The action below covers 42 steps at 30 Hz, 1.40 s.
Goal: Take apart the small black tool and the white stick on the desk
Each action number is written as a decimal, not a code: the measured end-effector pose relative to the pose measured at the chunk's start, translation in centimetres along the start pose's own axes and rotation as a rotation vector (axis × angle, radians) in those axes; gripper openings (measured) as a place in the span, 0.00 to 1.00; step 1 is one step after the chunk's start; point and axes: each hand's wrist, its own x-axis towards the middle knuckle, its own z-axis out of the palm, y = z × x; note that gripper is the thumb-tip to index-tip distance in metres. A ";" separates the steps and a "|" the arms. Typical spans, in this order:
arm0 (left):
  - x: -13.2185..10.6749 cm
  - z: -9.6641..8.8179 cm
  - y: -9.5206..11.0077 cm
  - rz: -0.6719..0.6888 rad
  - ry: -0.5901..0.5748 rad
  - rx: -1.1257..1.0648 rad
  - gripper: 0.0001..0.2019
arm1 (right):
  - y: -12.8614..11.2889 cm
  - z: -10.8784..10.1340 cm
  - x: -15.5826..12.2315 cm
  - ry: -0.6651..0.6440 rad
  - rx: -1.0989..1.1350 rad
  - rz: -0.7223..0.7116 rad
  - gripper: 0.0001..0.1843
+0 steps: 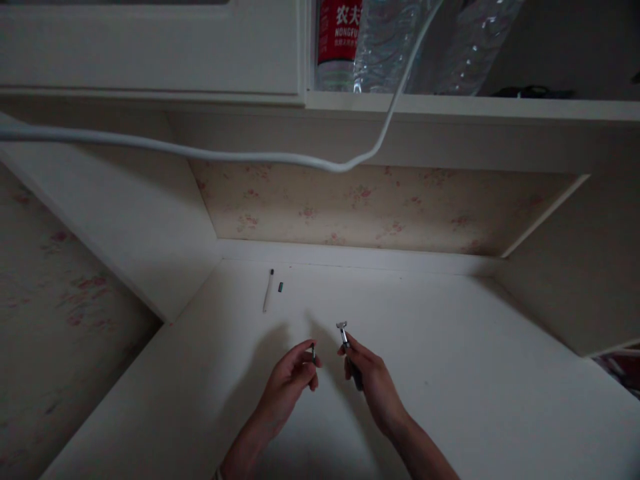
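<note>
My right hand (373, 373) is closed round a razor handle (356, 373), dark at the grip, with a silvery T-shaped end pointing up and away from me. To its left, my left hand (293, 377) pinches a small, thin, dark green piece (313, 353) that looks like a razor blade cartridge, seen edge-on. The two hands are apart, above the white tabletop (425, 333). Farther back lie a thin white stick with a dark tip (269, 291), perhaps a toothbrush, and beside it a small dark green rectangular piece (281, 287). Neither hand touches these.
A white cable (260, 157) sags across the view above the table. Overhead, a shelf (450, 105) holds clear plastic bottles (385, 47), one with a red label. White side panels (125, 200) and floral wallpaper (350, 200) bound the work surface.
</note>
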 end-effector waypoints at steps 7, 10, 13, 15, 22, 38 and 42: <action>0.6 -1.0 -1.3 -0.048 0.069 0.011 0.21 | 0.3 -2.3 6.3 0.050 -0.604 -0.107 0.26; 0.6 -1.1 -1.4 -0.051 0.099 0.016 0.20 | 0.4 -3.0 9.5 0.091 -0.743 -0.107 0.25; 0.4 -1.5 -1.5 -0.074 0.123 0.039 0.25 | 0.5 -3.2 12.6 0.162 -0.906 -0.104 0.20; 0.3 -2.0 -1.7 -0.085 0.137 0.049 0.27 | 0.4 -2.9 14.2 0.197 -1.001 -0.102 0.17; 0.7 -3.4 -2.1 -0.055 0.143 0.079 0.21 | 0.3 -1.5 17.3 0.246 -1.207 -0.064 0.15; 0.3 -3.4 -1.6 -0.074 0.187 -0.016 0.20 | -0.7 0.1 18.6 0.249 -1.399 0.091 0.14; 0.1 -3.3 -1.3 -0.087 0.194 -0.012 0.21 | -1.2 0.2 18.7 0.228 -1.419 0.130 0.14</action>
